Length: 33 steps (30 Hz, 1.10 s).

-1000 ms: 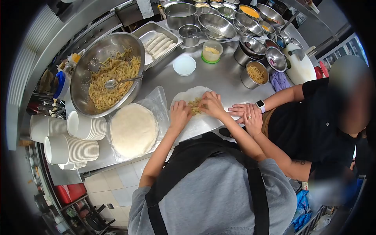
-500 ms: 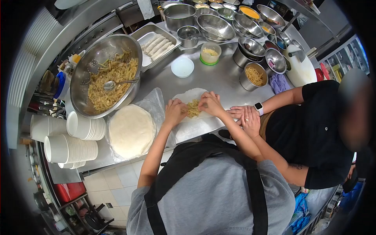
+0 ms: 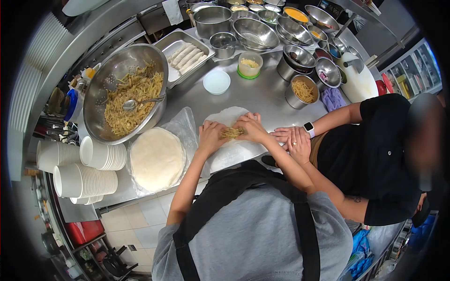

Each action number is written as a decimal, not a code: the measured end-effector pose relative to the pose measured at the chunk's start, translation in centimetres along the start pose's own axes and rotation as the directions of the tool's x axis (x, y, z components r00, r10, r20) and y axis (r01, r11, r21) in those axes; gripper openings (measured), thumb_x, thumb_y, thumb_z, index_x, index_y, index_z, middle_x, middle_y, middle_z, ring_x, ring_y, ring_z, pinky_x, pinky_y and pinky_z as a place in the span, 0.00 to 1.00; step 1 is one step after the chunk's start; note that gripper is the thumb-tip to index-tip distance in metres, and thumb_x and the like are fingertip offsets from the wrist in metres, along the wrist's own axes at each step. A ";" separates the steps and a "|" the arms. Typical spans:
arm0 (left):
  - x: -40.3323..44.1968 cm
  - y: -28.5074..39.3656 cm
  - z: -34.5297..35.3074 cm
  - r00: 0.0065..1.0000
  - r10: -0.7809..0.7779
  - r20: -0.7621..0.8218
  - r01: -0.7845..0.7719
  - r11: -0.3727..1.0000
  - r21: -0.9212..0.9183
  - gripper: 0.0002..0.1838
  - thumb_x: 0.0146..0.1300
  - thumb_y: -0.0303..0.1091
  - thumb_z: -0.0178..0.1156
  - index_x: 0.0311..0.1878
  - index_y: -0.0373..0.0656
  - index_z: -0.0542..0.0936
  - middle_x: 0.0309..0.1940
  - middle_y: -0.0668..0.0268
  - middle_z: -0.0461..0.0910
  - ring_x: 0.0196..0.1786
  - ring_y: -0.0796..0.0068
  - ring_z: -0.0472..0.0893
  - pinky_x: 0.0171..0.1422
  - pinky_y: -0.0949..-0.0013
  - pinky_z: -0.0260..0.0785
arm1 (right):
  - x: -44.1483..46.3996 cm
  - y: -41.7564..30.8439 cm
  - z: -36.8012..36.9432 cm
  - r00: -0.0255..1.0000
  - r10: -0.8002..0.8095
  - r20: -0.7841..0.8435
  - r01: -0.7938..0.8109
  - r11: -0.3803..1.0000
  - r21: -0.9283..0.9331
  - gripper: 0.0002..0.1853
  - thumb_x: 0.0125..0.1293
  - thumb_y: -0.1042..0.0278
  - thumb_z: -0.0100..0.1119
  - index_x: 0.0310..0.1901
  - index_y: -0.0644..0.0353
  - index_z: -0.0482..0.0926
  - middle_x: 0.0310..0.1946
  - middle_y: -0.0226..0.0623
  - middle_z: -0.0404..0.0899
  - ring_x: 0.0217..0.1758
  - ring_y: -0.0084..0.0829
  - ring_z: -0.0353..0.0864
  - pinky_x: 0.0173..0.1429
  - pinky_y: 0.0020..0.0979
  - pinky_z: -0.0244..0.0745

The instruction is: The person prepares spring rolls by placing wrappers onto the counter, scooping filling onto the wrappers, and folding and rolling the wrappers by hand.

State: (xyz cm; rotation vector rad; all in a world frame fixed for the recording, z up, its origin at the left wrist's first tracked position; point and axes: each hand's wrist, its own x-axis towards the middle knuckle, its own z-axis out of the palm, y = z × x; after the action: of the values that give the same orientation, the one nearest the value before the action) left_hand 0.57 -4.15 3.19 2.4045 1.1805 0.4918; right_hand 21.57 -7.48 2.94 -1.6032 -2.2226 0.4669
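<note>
A thin round spring roll wrapper (image 3: 225, 115) lies on the steel table in front of me. On it sits a small oblong heap of shredded vegetable filling (image 3: 232, 133). My left hand (image 3: 212, 136) is curled round the heap's left end, and my right hand (image 3: 251, 127) closes on its right end with bent fingers. Part of the wrapper is hidden under my hands. To the left, a stack of pale wrappers (image 3: 158, 159) rests on a plastic sheet (image 3: 185, 126). A large steel bowl (image 3: 161, 110) of the same filling, with a spoon (image 3: 136, 103) in it, stands beyond the stack.
A metal tray (image 3: 171, 47) holds several rolls. A small white dish (image 3: 216, 83), a green-based tub (image 3: 249, 64) and a pot of yellow shreds (image 3: 302, 92) stand behind my hands. Stacked white containers (image 3: 86, 178) are at left. A co-worker's hands (image 3: 295, 139) rest at the table edge.
My fingers have moved from pinching above the filling to lying lower around its ends. The heap looks narrower and more compact. The co-worker's hands stay in place.
</note>
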 end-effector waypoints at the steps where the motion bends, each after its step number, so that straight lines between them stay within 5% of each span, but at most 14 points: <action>1: -0.1 0.1 -0.2 1.000 0.000 -0.016 0.000 1.000 -0.006 0.18 0.41 0.40 0.72 0.39 0.52 0.82 0.42 0.74 0.76 0.54 0.67 0.68 0.55 0.59 0.55 | 0.0 -0.4 -0.4 1.000 0.018 -0.016 -0.017 0.999 0.046 0.17 0.45 0.57 0.71 0.39 0.47 0.82 0.41 0.25 0.75 0.54 0.32 0.65 0.62 0.49 0.48; 7: -0.5 -0.3 -0.3 0.999 0.040 -0.013 -0.040 0.999 0.032 0.20 0.42 0.37 0.71 0.43 0.52 0.81 0.43 0.73 0.76 0.54 0.67 0.68 0.55 0.60 0.57 | 0.1 -0.2 1.1 0.998 0.045 0.033 -0.047 0.998 0.052 0.12 0.50 0.59 0.68 0.37 0.46 0.83 0.39 0.26 0.76 0.54 0.31 0.66 0.64 0.52 0.46; 10: -1.4 -1.4 -0.8 0.997 -0.047 -0.060 0.048 0.999 0.009 0.21 0.42 0.34 0.70 0.45 0.51 0.81 0.44 0.70 0.77 0.54 0.63 0.71 0.55 0.59 0.61 | -0.2 1.5 2.0 0.999 0.048 0.013 -0.050 0.961 0.271 0.18 0.48 0.56 0.69 0.42 0.49 0.82 0.44 0.31 0.76 0.57 0.34 0.65 0.65 0.54 0.45; 16: -1.2 -3.5 1.8 0.985 -0.157 0.075 0.166 0.976 -0.144 0.23 0.45 0.34 0.68 0.49 0.48 0.80 0.48 0.63 0.77 0.55 0.58 0.72 0.58 0.55 0.63 | -0.1 -0.7 2.6 0.998 0.028 -0.050 -0.031 0.997 -0.064 0.31 0.42 0.51 0.73 0.49 0.53 0.80 0.55 0.37 0.72 0.66 0.41 0.58 0.64 0.53 0.46; 23: -1.4 -1.1 -0.7 0.982 -0.127 0.141 0.142 0.985 -0.099 0.24 0.43 0.35 0.71 0.48 0.44 0.80 0.55 0.61 0.75 0.59 0.57 0.72 0.62 0.57 0.63 | -0.1 -0.5 2.8 0.996 -0.073 -0.051 0.070 0.996 -0.064 0.30 0.42 0.54 0.73 0.50 0.54 0.78 0.54 0.36 0.72 0.62 0.40 0.61 0.65 0.49 0.46; 26: -1.7 -0.6 0.7 0.996 -0.020 -0.089 0.015 0.998 -0.057 0.25 0.43 0.36 0.71 0.48 0.44 0.80 0.52 0.61 0.75 0.58 0.58 0.71 0.61 0.57 0.61 | -0.1 -0.9 2.4 0.997 -0.067 -0.030 0.067 0.998 0.005 0.31 0.44 0.55 0.72 0.52 0.53 0.77 0.55 0.37 0.73 0.62 0.40 0.61 0.66 0.50 0.45; 33: -1.7 -1.7 1.9 0.996 -0.023 -0.086 0.016 0.996 -0.087 0.20 0.44 0.35 0.70 0.45 0.50 0.81 0.43 0.67 0.75 0.51 0.62 0.73 0.54 0.59 0.63 | -0.8 1.2 2.7 1.000 -0.014 0.003 0.013 0.990 0.142 0.31 0.45 0.54 0.72 0.54 0.50 0.76 0.55 0.37 0.72 0.69 0.41 0.56 0.69 0.51 0.42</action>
State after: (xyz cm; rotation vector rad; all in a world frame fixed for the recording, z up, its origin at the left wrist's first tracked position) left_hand -0.65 -5.01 0.50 2.3173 1.1930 0.6345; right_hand 21.52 -8.07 -0.02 -1.5147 -2.1495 0.6105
